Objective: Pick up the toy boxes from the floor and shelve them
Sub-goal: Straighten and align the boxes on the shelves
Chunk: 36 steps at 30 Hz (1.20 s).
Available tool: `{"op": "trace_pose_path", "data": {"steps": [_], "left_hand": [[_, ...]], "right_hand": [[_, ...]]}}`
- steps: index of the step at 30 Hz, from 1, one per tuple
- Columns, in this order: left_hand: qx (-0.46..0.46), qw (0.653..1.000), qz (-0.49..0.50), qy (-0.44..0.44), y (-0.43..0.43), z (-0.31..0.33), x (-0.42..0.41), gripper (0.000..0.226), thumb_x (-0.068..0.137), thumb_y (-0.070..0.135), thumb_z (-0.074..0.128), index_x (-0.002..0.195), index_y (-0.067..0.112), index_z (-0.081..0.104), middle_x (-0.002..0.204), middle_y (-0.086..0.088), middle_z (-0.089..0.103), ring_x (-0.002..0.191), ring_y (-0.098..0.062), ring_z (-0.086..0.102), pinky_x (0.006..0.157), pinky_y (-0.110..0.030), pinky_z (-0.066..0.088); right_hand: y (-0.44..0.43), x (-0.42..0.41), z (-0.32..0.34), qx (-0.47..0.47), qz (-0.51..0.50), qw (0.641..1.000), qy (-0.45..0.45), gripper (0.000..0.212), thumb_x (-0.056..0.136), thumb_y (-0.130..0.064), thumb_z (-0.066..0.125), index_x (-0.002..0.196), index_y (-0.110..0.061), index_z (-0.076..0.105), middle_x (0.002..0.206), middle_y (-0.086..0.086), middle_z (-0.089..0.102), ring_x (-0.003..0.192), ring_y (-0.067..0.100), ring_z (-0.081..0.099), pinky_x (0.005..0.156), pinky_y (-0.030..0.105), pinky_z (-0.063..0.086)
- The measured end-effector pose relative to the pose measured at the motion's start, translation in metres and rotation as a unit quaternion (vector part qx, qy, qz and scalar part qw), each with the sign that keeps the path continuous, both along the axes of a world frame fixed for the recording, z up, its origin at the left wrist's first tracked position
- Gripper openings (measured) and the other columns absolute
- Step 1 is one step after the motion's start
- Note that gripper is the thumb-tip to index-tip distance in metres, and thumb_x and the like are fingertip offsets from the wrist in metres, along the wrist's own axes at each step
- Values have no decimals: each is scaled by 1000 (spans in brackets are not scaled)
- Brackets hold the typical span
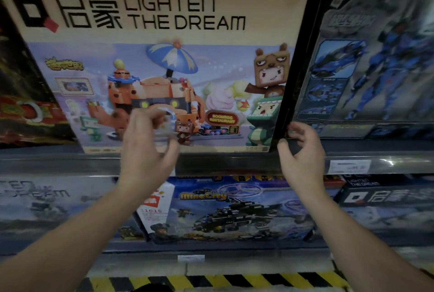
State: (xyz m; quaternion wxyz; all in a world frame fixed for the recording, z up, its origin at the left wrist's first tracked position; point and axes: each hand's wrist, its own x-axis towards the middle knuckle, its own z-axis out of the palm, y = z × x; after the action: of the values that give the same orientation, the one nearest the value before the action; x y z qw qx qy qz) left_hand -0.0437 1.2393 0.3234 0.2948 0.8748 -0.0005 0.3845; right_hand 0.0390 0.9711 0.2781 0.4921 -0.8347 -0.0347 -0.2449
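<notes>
while the stiff, broad, probably light toy box [164, 68] stood at the shelf [70, 162] edge, the right hand [303, 155] pinched its lower right corner; left hand [145, 148] blurred, hold unclear.

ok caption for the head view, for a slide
Right hand grips the corner of a toy box on the shelf, left hand at its front.

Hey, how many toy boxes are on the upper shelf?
3: a dark red box at the left edge, the Lighten The Dream box in the middle, a blue robot box on the right. Others may sit hidden behind them.
</notes>
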Motion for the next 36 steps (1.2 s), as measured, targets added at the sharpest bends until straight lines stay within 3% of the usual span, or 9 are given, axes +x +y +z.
{"op": "trace_pose_path", "data": {"steps": [6,10,14,17,19,23,30,32,36], "left_hand": [[38,955,-289,52,-109,-2,21,44,88,26,53,130,15,48,125,3,48,115,-9,48,94,-26,42],[28,919,-373,125,-160,-7,38,63,92,23,58,148,18,30,150,3,28,128,-12,43,101,-29,41],[3,910,-331,250,-194,-12,58,90,94,32,58,155,29,-8,162,9,-11,116,-18,53,81,-23,42],[-29,923,-274,269,-216,-20,69,100,93,35,60,153,30,-19,162,6,-21,102,-9,55,75,-23,41],[-69,937,-226,257,-228,-25,75,101,93,34,62,154,27,-18,163,3,-16,100,-3,48,76,-21,37],[-116,959,-114,233,-246,-33,90,100,92,31,63,155,21,-13,162,-5,3,133,-26,37,83,-25,33],[-175,957,8,231,-266,-31,108,99,91,28,67,157,21,-5,156,-7,34,122,-32,54,83,-33,45],[-180,956,22,229,-269,-28,111,94,91,26,67,158,18,1,155,-9,36,129,-33,48,90,-35,43],[-211,945,47,245,-272,-23,116,85,93,27,66,157,15,11,155,-11,34,131,-34,44,90,-36,41]], "right_hand": [[-56,12,18,3,-94,995,-18,40,88,-28,59,126,-20,54,118,0,58,110,18,57,98,44,48],[-107,12,29,-33,-162,986,9,36,92,-21,61,126,-21,52,119,1,57,109,17,57,99,46,48],[-156,5,34,-54,-203,977,26,37,93,-21,61,129,-17,52,120,2,58,107,18,57,95,47,49],[-190,11,29,-52,-198,978,38,44,93,-20,61,134,-13,47,127,5,55,110,18,55,95,45,48],[-211,23,23,-54,-184,980,45,51,92,-20,62,138,-11,43,133,7,50,115,17,51,99,45,47],[-252,46,16,-41,-154,985,64,70,92,-22,64,150,-9,27,147,11,37,129,25,45,108,45,41],[-317,75,20,-62,-93,985,129,92,94,-24,64,158,-10,-1,165,8,12,149,28,21,115,37,27],[-329,83,25,-61,-67,984,154,94,94,-25,64,158,-13,-5,166,7,12,149,27,24,113,36,30],[-345,97,35,-33,-26,979,200,95,96,-27,62,158,-19,-8,164,9,19,143,32,34,107,38,36]]}}
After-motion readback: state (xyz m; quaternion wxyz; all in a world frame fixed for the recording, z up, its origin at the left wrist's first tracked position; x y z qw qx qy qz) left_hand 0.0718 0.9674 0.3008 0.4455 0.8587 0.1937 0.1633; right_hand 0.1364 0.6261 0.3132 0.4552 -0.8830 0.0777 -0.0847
